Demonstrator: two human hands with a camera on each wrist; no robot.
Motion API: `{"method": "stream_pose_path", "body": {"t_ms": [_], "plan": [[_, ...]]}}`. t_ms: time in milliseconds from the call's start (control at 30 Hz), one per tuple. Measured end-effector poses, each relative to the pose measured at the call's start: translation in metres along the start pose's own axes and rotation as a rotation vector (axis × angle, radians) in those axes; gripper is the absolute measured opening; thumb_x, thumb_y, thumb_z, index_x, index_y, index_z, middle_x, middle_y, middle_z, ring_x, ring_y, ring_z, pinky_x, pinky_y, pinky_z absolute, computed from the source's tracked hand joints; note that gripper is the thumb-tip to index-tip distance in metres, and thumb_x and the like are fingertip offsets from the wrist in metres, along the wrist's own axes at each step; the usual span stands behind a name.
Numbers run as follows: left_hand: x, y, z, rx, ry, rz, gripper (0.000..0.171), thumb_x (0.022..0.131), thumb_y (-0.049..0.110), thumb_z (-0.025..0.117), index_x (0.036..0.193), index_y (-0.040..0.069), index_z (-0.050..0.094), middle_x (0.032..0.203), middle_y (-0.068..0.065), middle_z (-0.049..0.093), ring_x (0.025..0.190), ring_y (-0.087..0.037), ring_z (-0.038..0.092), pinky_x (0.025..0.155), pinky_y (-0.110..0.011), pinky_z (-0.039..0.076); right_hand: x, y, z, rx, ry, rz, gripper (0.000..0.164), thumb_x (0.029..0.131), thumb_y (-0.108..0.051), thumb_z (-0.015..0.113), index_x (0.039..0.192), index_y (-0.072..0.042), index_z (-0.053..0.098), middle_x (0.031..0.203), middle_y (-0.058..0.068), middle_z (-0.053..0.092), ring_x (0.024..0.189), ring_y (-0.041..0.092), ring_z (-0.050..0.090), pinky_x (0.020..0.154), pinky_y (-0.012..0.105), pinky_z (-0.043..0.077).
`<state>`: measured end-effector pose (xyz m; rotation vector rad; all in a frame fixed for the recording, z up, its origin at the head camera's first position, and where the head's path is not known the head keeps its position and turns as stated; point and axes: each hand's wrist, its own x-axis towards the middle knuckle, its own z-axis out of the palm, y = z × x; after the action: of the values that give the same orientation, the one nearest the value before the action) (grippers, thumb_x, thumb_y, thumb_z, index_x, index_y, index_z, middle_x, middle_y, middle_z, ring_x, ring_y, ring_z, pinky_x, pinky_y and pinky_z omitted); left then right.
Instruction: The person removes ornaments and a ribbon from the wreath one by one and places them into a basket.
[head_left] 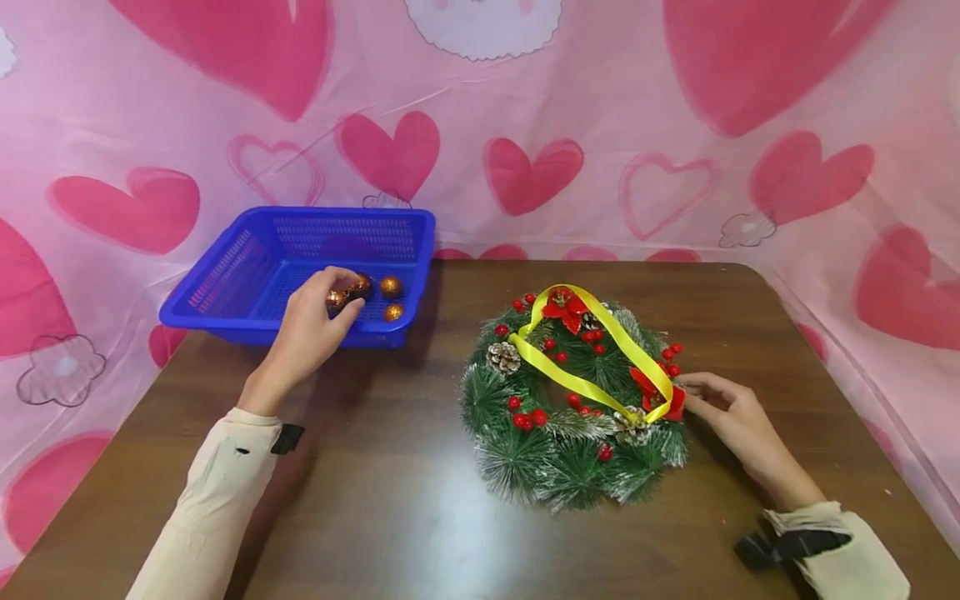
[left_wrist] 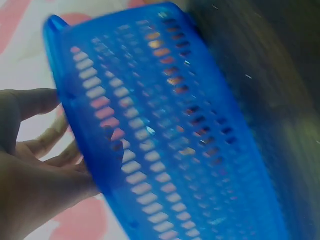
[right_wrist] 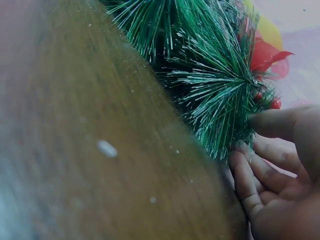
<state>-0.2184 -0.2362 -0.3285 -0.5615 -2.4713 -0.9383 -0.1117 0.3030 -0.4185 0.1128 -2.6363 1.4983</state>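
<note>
My left hand [head_left: 311, 321] reaches over the near side of a blue plastic basket [head_left: 225, 320], fingers and thumb spread apart. Shiny copper-coloured balls [head_left: 390, 287] lie inside, and some show in the gap between my thumb and fingers. The left wrist view has the basket's slotted wall [left_wrist: 150, 130] in front of part of this hand [left_wrist: 45, 150], with no ball seen in its fingers. On the right, my right hand [head_left: 738, 425] pinches the edge of a green Christmas wreath [head_left: 517, 450], beside a red poinsettia [head_left: 678, 404]. Its fingertips [right_wrist: 240, 159] are partly covered by pine needles.
A yellow ribbon [head_left: 555, 372] loops across the wreath, among pinecones [head_left: 503, 357] and red berries [head_left: 538, 417]. Everything stands on a brown wooden table [head_left: 375, 500]. Behind it hangs a pink cloth [head_left: 600, 108] with hearts.
</note>
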Motion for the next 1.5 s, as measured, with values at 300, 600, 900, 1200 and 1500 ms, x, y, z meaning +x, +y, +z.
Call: {"method": "stream_pose_path", "body": {"t_ms": [300, 600, 900, 1200, 1500], "plan": [[0.001, 0.048, 0.014, -0.093, -0.029, 0.157, 0.024, 0.089, -0.001, 0.070, 0.112, -0.001, 0.064, 0.108, -0.013, 0.067, 0.102, -0.027, 0.063, 0.085, -0.046, 0.054, 0.005, -0.046, -0.006, -0.010, 0.093, -0.049, 0.026, 0.096, -0.016, 0.067, 0.119, -0.004, 0.068, 0.105, 0.002, 0.073, 0.093, 0.009, 0.067, 0.076, 0.015, 0.051], [0.035, 0.099, 0.067, -0.179, -0.208, 0.292, 0.022, 0.093, 0.006, 0.066, 0.113, 0.000, 0.063, 0.107, -0.011, 0.066, 0.095, -0.023, 0.064, 0.084, -0.039, 0.052, 0.023, -0.099, -0.018, -0.383, -0.147, -0.176, 0.020, 0.094, -0.028, 0.070, 0.110, -0.016, 0.072, 0.099, -0.001, 0.073, 0.080, 0.010, 0.066, 0.069, 0.023, 0.052], [0.055, 0.114, 0.124, -0.148, -0.390, 0.214, 0.031, 0.096, 0.012, 0.065, 0.125, 0.003, 0.059, 0.124, -0.013, 0.059, 0.112, -0.027, 0.059, 0.095, -0.038, 0.049, 0.036, -0.130, 0.004, -0.725, -0.380, -0.163, 0.008, 0.090, -0.017, 0.071, 0.083, -0.013, 0.068, 0.068, -0.008, 0.057, 0.060, 0.012, 0.050, 0.054, 0.033, 0.041], [0.038, 0.127, 0.134, -0.016, -0.436, 0.245, 0.050, 0.098, 0.020, 0.064, 0.144, 0.009, 0.047, 0.143, -0.011, 0.046, 0.130, -0.028, 0.044, 0.107, -0.044, 0.040, 0.029, -0.139, 0.024, -0.764, -0.177, -0.379, 0.023, 0.086, -0.001, 0.064, 0.073, -0.017, 0.054, 0.061, -0.006, 0.040, 0.058, 0.014, 0.041, 0.052, 0.032, 0.034], [0.027, 0.168, 0.130, -0.131, -0.469, 0.576, 0.035, 0.099, 0.014, 0.059, 0.134, 0.016, 0.060, 0.152, -0.008, 0.041, 0.143, -0.022, 0.031, 0.116, -0.039, 0.028, 0.015, -0.160, 0.029, -0.377, -0.306, -0.507, 0.014, 0.096, -0.009, 0.065, 0.104, -0.016, 0.057, 0.072, -0.012, 0.055, 0.055, 0.000, 0.046, 0.054, 0.024, 0.043]]}}
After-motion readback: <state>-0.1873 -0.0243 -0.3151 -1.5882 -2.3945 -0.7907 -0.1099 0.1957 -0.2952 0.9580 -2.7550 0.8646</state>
